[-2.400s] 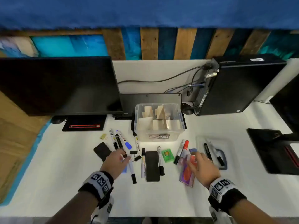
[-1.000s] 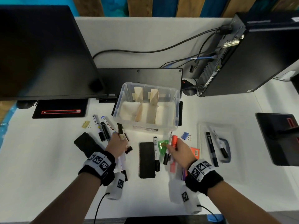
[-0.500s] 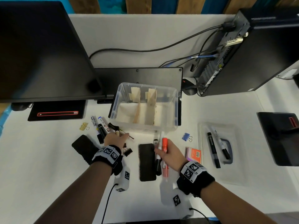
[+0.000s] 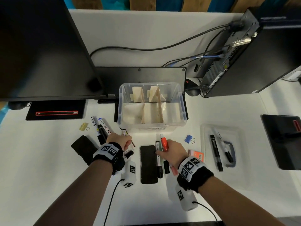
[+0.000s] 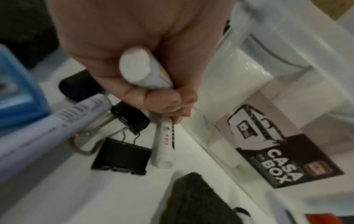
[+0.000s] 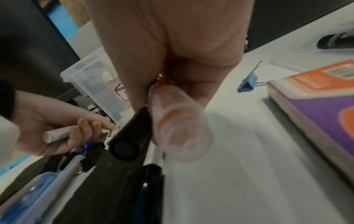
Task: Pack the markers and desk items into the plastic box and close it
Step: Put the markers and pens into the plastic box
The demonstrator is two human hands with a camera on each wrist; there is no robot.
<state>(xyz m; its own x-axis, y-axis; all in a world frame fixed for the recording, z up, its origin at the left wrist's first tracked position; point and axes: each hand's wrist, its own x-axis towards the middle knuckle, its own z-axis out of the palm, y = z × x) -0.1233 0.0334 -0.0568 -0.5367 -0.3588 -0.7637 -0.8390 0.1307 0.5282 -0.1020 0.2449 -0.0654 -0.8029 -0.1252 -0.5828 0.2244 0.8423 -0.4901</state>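
Note:
The clear plastic box (image 4: pixel 151 127) stands open at mid-table, with cardboard dividers inside. Just in front of its left corner, my left hand (image 4: pixel 123 141) grips white markers (image 5: pixel 142 71), and a thinner one (image 5: pixel 164 141) pokes out below the fingers. My right hand (image 4: pixel 169 149) is in front of the box and grips a red marker (image 4: pixel 163 143) together with a dark marker (image 4: pixel 157 146). Their butt ends (image 6: pixel 180 133) point at the right wrist camera. The box lid (image 4: pixel 241 160) lies at the right with two markers (image 4: pixel 215 152) on it.
A black eraser (image 4: pixel 148 163) lies between my hands and another (image 4: pixel 83 149) to the left. Loose markers (image 4: pixel 101 128), a yellow clip (image 4: pixel 83 127), a black clip (image 4: pixel 129 153), a blue clip (image 4: pixel 189 139) and an orange pack (image 4: pixel 197 155) lie around. A monitor and a computer with cables stand behind.
Both hands, earlier spread over the items, now hold markers and have moved towards the box. The green item by the eraser is no longer in sight.

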